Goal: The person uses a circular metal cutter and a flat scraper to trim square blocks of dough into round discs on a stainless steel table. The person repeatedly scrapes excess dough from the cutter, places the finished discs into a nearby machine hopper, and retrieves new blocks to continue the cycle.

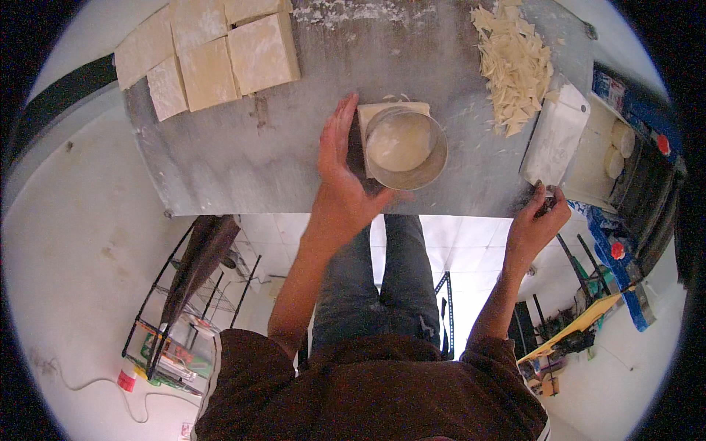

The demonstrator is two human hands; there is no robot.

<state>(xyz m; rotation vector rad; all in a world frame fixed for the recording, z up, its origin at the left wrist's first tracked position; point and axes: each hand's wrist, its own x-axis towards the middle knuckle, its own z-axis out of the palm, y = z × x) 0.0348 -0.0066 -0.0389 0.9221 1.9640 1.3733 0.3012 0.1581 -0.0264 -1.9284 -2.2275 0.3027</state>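
Note:
A round metal ring cutter (442, 151) sits tilted on a pale square of dough (373, 110) in the middle of the table. Along the dough's left side lie the outstretched fingers of my left hand (340, 165), its thumb pointing right below the ring's near edge. Whether the palm presses on the dough is hard to see. Over at the table's right edge, a flour-dusted cleaver (557, 136) with a hole in its corner lies flat. My right hand (542, 217) has its fingers closed at the near end of the cleaver, where the handle is mostly hidden.
Several thick dough slabs (208, 71) stand side by side at the far left of the metal table (294, 173). A heap of thin dough scraps (515, 70) lies at the far right. Beyond the right edge are round pale pieces (622, 138); a black rack (158, 334) stands below left.

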